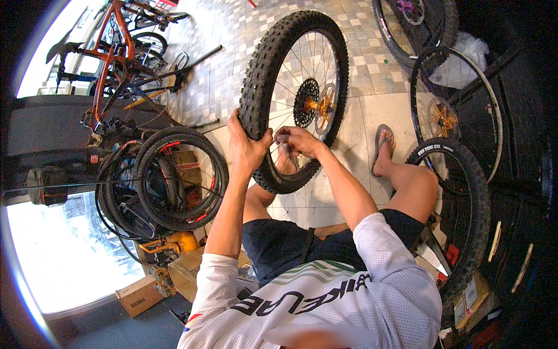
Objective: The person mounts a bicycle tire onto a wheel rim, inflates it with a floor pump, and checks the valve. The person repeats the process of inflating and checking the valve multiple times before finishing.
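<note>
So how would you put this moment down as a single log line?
left hand: holding knobby tyre | right hand: fingers curled near rim, grip unclear | wheel: gold hub, black cassette | left side: more tyres

Orange bicycle frame (pixel 106 75), white bag (pixel 456 72)

Black knobby-tyred bicycle wheel (pixel 307 103), gold-hubbed, held upright.

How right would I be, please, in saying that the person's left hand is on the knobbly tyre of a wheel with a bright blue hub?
Not quite: the head view shows that the hub is gold, not bright blue. The rest stands: the person's left hand is on the knobbly tyre of the wheel.
</note>
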Demonstrator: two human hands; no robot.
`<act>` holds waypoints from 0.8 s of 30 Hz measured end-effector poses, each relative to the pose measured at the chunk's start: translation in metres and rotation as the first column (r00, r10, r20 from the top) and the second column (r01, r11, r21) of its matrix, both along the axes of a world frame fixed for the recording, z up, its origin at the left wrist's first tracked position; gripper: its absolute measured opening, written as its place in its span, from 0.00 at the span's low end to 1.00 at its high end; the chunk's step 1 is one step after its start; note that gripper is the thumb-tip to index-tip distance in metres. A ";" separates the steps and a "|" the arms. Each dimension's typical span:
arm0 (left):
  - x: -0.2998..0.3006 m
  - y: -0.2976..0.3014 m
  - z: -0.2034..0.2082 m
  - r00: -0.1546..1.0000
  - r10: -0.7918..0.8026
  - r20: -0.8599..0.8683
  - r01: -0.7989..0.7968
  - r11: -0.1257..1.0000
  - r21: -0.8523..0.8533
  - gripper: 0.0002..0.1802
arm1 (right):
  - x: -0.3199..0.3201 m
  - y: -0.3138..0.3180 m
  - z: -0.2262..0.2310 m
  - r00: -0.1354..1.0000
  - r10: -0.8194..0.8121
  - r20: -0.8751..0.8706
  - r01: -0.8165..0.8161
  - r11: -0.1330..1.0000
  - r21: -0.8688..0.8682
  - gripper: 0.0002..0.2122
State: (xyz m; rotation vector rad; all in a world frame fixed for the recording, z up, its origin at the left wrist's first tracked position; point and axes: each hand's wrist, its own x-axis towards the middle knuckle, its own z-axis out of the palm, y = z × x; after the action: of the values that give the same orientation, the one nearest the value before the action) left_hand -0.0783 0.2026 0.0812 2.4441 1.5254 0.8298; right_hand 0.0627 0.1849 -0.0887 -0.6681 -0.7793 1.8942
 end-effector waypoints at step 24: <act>0.005 -0.004 0.000 0.999 0.040 0.007 -0.039 0.998 -0.053 0.51 | -0.018 0.009 -0.021 1.000 -0.010 -0.026 0.011 1.000 0.010 0.14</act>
State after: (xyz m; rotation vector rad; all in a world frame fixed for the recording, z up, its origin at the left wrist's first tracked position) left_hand -0.0736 0.1981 0.0809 2.3777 1.5767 0.7947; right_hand 0.0443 0.1935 -0.1099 -0.6390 -0.7665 1.8849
